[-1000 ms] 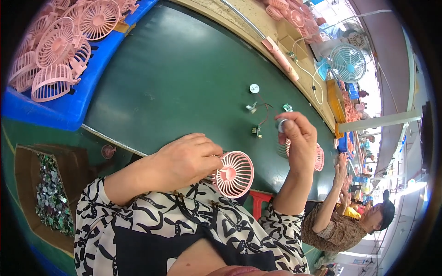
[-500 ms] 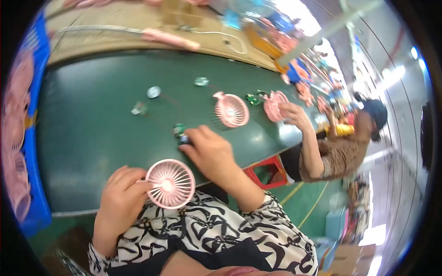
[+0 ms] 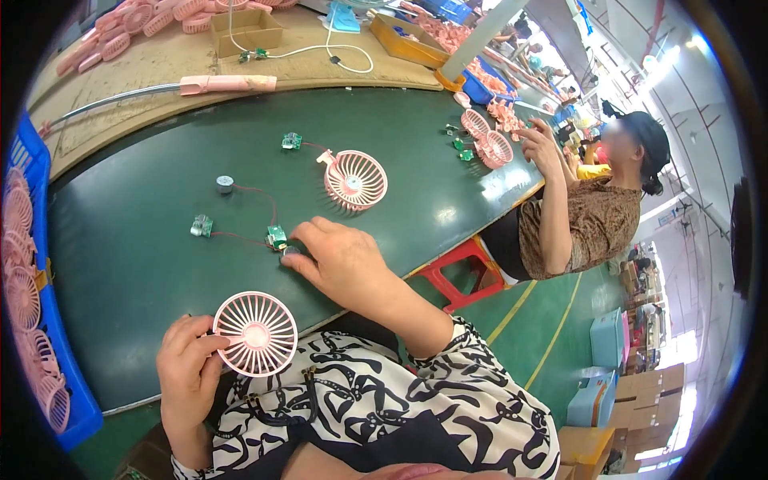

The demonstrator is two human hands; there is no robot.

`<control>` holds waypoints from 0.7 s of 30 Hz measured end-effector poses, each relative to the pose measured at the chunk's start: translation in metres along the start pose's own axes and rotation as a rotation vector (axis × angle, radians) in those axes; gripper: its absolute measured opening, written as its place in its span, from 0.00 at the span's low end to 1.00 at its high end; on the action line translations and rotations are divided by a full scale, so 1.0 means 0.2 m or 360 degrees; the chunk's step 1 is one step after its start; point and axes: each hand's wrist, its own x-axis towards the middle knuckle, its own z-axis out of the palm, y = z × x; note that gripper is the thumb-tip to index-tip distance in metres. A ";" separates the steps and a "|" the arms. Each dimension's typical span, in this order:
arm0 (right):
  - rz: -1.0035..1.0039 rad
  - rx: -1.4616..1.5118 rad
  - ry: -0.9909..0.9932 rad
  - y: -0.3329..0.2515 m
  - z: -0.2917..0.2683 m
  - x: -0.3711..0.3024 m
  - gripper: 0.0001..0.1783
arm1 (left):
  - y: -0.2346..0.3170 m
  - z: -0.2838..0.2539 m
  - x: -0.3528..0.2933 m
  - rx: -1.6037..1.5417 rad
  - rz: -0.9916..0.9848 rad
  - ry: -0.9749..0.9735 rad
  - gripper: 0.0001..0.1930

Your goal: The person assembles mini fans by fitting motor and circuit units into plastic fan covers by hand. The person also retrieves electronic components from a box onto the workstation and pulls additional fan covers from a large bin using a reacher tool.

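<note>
A blue crate (image 3: 76, 392) of pink fan covers stands at the far left. The left hand (image 3: 188, 352) has its fingers closed on the stub of a pink fan cover (image 3: 256, 335), held above the surface's (image 3: 144, 280) near edge. Beyond lie a circuit board (image 3: 202, 226) and a silver motor (image 3: 225, 184). The right hand (image 3: 342, 258) pinches a small grey part (image 3: 290, 252) between thumb and forefinger, just beside a green board (image 3: 276, 237). Farther right, a second cover (image 3: 366, 188) rests on the surface.

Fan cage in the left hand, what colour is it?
The fan cage is pale pink, shown best in the head view.
</note>
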 end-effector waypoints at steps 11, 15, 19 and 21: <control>-0.0443 -0.0003 0.0259 -0.11 -0.03 0.06 0.16 | 0.02 0.04 0.00 0.0067 -0.0043 0.0023 0.10; -0.0830 -0.0101 -0.0103 -0.21 -0.01 -0.02 0.14 | 0.02 0.03 0.02 0.0114 -0.0015 -0.0002 0.10; -0.0996 -0.0166 -0.0281 -0.22 0.03 -0.08 0.10 | 0.06 0.06 0.01 0.0152 -0.0007 0.0032 0.10; -0.1007 -0.0133 -0.0350 -0.22 0.03 -0.08 0.10 | 0.06 0.06 -0.02 0.0165 -0.0036 0.0041 0.10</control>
